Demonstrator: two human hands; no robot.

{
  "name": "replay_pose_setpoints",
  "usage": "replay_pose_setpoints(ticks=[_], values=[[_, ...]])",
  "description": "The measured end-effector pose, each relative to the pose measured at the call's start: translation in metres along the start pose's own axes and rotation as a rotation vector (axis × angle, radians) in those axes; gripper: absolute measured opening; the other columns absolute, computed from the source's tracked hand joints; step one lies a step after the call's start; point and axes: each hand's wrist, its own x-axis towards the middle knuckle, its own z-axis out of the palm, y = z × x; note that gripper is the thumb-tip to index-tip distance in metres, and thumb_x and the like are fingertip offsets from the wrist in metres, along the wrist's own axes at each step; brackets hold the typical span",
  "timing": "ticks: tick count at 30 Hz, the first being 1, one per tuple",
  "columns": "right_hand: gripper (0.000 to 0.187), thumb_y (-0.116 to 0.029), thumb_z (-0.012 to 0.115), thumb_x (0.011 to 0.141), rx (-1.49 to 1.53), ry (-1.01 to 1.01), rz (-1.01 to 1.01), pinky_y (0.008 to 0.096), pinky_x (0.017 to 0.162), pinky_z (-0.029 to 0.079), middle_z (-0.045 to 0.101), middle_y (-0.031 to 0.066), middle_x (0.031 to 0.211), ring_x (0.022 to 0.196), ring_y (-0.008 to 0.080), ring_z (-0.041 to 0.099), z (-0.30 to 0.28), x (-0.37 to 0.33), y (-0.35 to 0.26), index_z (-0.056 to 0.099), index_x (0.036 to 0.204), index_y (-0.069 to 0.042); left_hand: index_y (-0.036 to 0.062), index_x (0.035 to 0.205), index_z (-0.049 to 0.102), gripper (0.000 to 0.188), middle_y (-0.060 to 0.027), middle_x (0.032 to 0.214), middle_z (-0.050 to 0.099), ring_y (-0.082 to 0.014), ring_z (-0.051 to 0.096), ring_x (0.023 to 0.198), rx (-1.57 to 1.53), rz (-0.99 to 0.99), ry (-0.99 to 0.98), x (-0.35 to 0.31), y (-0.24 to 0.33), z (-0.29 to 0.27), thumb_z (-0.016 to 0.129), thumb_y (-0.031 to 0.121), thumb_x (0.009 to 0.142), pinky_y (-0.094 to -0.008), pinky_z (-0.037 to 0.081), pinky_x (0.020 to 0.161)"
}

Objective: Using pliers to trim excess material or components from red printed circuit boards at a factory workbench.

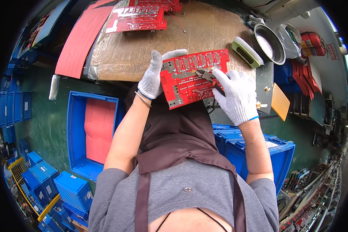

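A red circuit board [193, 83] with rows of silvery solder joints is held tilted over the near edge of the worktable. My left hand [154, 75], in a white knitted glove, grips the board's left end, its thumb up and its fingers behind the board. In my right hand [237, 94], also gloved, is a pair of cutting pliers [207, 76], the metal jaws lying against the face of the board. Part of the pliers' handles is hidden by my fingers.
More red circuit boards [137, 18] lie on the cardboard-topped table [197, 29]. A green-backed brush [246, 53] and a metal bowl [269, 44] stand at the right. Left of me is a blue crate [77, 127] with a pink sheet; another blue crate [255, 150] is at my right.
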Motion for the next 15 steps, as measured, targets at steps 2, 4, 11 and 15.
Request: replay_pose_setpoints(ticks=[2,4,11,15], values=[[0.052,-0.026,0.078,0.085,-0.003,0.0,-0.02,0.0462,0.091,0.045,0.066,0.0091,0.105,0.101,0.0327,0.06,0.0,0.003,0.003,0.066,0.135,-0.019,-0.0014,0.145,0.055,0.098,-0.0165,0.139,0.064,-0.0255,0.065,0.125,-0.002,-0.003,-0.005,0.0,0.001,-0.001,0.037,0.082,0.096,-0.0441,0.054,0.109],[0.052,-0.026,0.078,0.085,-0.007,-0.001,-0.038,0.0462,0.091,0.045,0.066,0.0088,0.105,0.101,0.0326,0.061,0.002,0.005,0.006,0.066,0.135,-0.019,-0.0013,0.145,0.055,0.098,-0.0164,0.139,0.064,-0.0255,0.065,0.126,-0.005,-0.008,-0.011,0.0,0.001,-0.001,0.037,0.082,0.096,-0.044,0.054,0.109],[0.05,-0.024,0.079,0.082,0.071,0.066,-0.15,0.0457,0.083,0.048,0.065,0.0065,0.105,0.099,0.03,0.061,0.017,0.009,0.003,0.066,0.13,-0.02,-0.0011,0.148,0.053,0.103,-0.0187,0.144,0.061,-0.0305,0.062,0.13,0.029,-0.03,-0.024,0.0,0.001,-0.001,0.036,0.085,0.094,-0.0483,0.05,0.113],[0.052,-0.022,0.079,0.083,0.07,0.058,-0.132,0.0451,0.086,0.048,0.065,0.0074,0.105,0.101,0.0309,0.061,0.011,0.001,0.0,0.066,0.133,-0.019,-0.0011,0.148,0.053,0.103,-0.0186,0.144,0.061,-0.0304,0.062,0.13,0.036,-0.022,-0.017,-0.001,0.001,-0.001,0.036,0.085,0.094,-0.0484,0.05,0.113]])
